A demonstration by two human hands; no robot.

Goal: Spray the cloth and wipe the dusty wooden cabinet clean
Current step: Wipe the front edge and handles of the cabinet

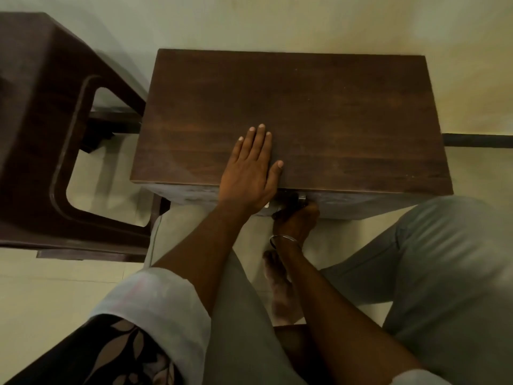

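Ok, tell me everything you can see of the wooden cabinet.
The wooden cabinet is a low, dark brown box with a flat rectangular top showing streaky grain and faint pale specks. It stands on the pale floor against the wall, beside a dark chair on its left. The left hand lies flat, fingers spread, on the top near the front edge. Below, the right hand grips a metal handle on the front face. No cloth or spray bottle is in view.

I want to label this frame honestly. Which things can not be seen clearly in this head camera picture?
- Cabinet front: seen steeply from above; left hand, flat on top, covers part.
- Metal handle: mostly hidden by right hand, whose grip is in shadow.
- Cloth and spray bottle: not in view.
- Dust on top: too faint to judge.
- Chair: cut by left edge.
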